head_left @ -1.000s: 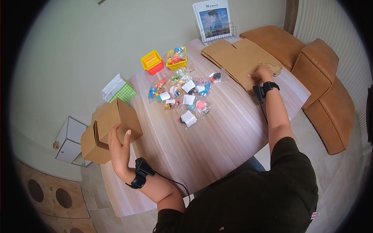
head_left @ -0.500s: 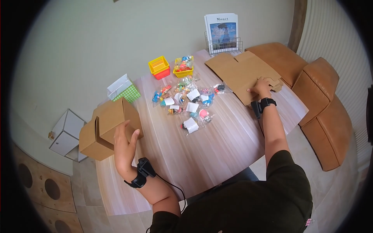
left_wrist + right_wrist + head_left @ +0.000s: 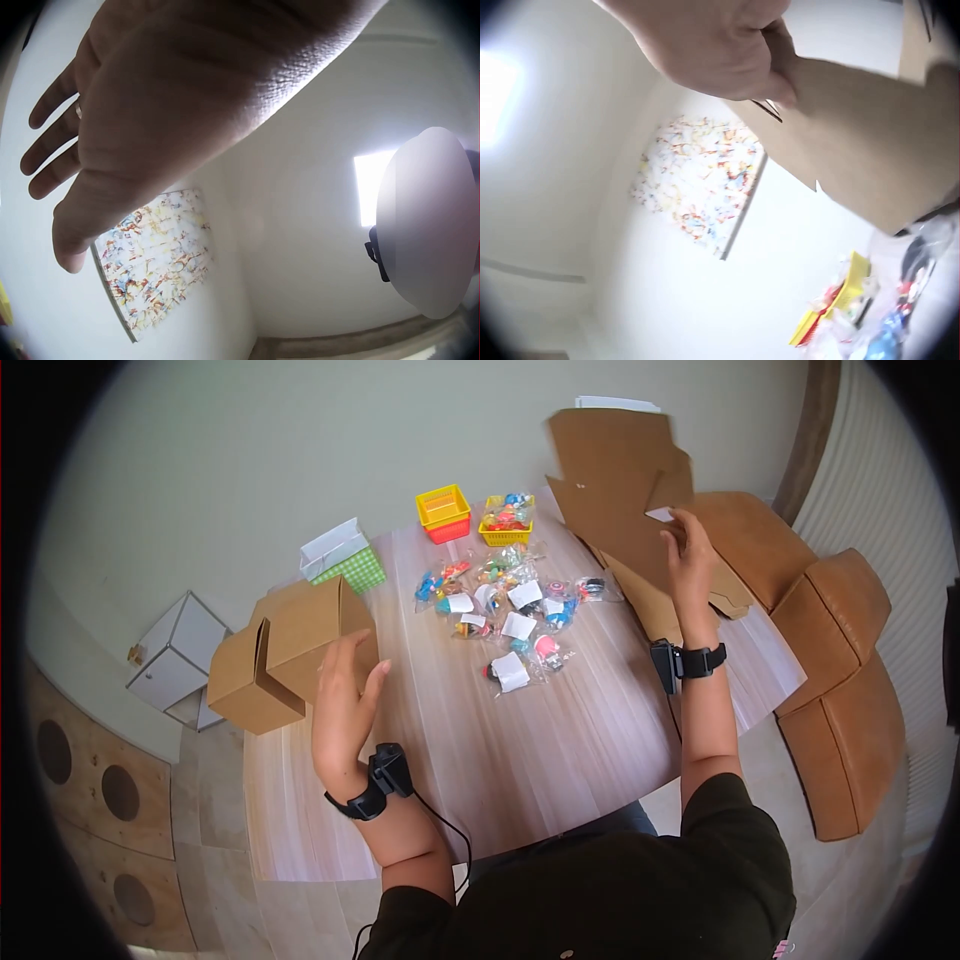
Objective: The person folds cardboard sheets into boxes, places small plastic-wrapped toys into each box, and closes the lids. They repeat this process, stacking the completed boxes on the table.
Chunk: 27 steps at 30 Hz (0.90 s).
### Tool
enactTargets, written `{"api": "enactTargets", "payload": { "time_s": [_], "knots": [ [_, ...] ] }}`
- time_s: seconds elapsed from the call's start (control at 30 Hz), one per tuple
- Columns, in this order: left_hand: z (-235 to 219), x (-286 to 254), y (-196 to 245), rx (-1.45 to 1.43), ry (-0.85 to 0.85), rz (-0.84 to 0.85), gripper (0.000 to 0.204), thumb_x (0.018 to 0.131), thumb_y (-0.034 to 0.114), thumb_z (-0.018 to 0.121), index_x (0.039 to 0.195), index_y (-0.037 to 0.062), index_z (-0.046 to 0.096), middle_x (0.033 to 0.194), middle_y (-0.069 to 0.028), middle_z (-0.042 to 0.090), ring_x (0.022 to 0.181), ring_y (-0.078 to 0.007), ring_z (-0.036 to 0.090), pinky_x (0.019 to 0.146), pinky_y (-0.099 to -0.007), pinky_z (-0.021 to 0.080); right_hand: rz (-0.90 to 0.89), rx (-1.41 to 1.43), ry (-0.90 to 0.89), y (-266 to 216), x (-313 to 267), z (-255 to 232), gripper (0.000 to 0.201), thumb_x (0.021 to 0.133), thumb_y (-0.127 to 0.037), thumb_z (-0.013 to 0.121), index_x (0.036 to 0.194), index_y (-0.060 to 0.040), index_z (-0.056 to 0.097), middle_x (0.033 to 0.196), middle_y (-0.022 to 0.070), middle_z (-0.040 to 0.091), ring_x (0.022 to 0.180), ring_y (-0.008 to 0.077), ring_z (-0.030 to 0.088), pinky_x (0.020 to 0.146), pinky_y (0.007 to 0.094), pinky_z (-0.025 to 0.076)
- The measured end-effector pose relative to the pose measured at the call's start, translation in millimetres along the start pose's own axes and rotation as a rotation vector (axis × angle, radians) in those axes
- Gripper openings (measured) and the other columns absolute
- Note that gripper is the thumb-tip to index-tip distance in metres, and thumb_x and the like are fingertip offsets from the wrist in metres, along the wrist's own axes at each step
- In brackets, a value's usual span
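My right hand (image 3: 690, 565) pinches the edge of a flat folded cardboard box (image 3: 615, 490), which is raised and tilted at the table's far right. In the right wrist view, the thumb lies against the brown cardboard (image 3: 877, 135). Under the raised piece, more flat cardboard (image 3: 640, 598) lies on the table. My left hand (image 3: 345, 710) is held over the left side with fingers fairly straight and nothing in it. Just beyond it stand two folded-up cardboard boxes, a nearer one (image 3: 240, 685) and a larger one (image 3: 310, 625).
Several clear bags of small toys (image 3: 480, 595) lie mid-table. Behind them stand a yellow and red basket pair (image 3: 443, 515) and a yellow basket (image 3: 507, 536) holding bagged toys. A green checked paper bag (image 3: 350, 568) is at the back left. A brown sofa (image 3: 840, 660) borders the right side.
My right hand has lifted a flat cardboard box off the right side of the table, and it now covers most of the magazine rack. The left hand stays open beside the boxes.
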<state>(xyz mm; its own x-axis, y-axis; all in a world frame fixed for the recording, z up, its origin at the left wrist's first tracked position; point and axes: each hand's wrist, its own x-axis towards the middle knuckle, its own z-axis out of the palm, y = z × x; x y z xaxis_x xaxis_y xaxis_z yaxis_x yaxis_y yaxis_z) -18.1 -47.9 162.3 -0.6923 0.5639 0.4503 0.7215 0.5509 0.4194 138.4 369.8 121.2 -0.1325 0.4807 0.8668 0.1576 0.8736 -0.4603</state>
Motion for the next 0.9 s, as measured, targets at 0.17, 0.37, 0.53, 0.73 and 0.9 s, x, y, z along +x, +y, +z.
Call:
{"api": "enactTargets", "payload": {
  "time_s": [0.17,0.37,0.53,0.73,0.9],
  "knots": [
    [11.7,5.0,27.8,-0.07,0.293,0.143,0.062,0.082,0.013,0.072,0.137,0.0083,0.044,0.138,-0.0153,0.046,0.126,-0.0337,0.046,0.103,-0.0419,0.041,-0.527,0.08,-0.056,-103.0,1.6,-9.2,0.032,0.079,0.005,0.064,0.109,-0.0066,0.063,0.092,0.0107,0.068,0.08,0.0249,0.066,0.068,0.0359,0.048],
    [9.0,4.0,51.5,-0.073,0.511,0.352,0.056,0.074,0.015,0.08,0.124,0.0058,0.054,0.122,-0.0134,0.056,0.112,-0.0313,0.054,0.097,-0.0437,0.042,-0.84,0.036,-0.406,-170.5,-36.8,-8.0,0.025,0.075,-0.006,0.062,0.1,-0.0078,0.063,0.08,0.0029,0.056,0.077,0.0171,0.058,0.075,0.0329,0.046],
    [2.5,-1.2,43.1,-0.02,0.305,0.259,0.029,0.072,0.016,0.08,0.094,0.0044,0.065,0.091,-0.0082,0.063,0.085,-0.0286,0.06,0.077,-0.0372,0.047,-0.921,0.061,-0.385,-187.5,-46.6,-4.8,0.02,0.074,-0.009,0.066,0.094,-0.0085,0.064,0.088,0.0013,0.062,0.081,0.0154,0.059,0.082,0.0327,0.046],
    [1.0,-6.1,36.2,-0.064,0.153,0.332,0.021,0.074,0.012,0.078,0.089,0.0047,0.064,0.084,-0.007,0.06,0.078,-0.0275,0.058,0.069,-0.0357,0.047,-0.934,0.082,-0.369,-189.7,-42.8,-11.3,0.02,0.073,-0.009,0.068,0.094,-0.0078,0.067,0.094,0.0009,0.065,0.086,0.0153,0.061,0.085,0.0343,0.045],
    [0.0,-8.8,40.2,-0.034,0.282,0.257,0.011,0.08,0.007,0.071,0.087,0.0044,0.063,0.077,-0.0082,0.057,0.066,-0.0261,0.057,0.062,-0.0352,0.047,-0.993,0.092,-0.251,-188.6,-40.2,-19.8,0.018,0.072,-0.008,0.071,0.089,-0.0098,0.07,0.097,0.0002,0.066,0.09,0.0158,0.061,0.088,0.0353,0.044]
  ]
}}
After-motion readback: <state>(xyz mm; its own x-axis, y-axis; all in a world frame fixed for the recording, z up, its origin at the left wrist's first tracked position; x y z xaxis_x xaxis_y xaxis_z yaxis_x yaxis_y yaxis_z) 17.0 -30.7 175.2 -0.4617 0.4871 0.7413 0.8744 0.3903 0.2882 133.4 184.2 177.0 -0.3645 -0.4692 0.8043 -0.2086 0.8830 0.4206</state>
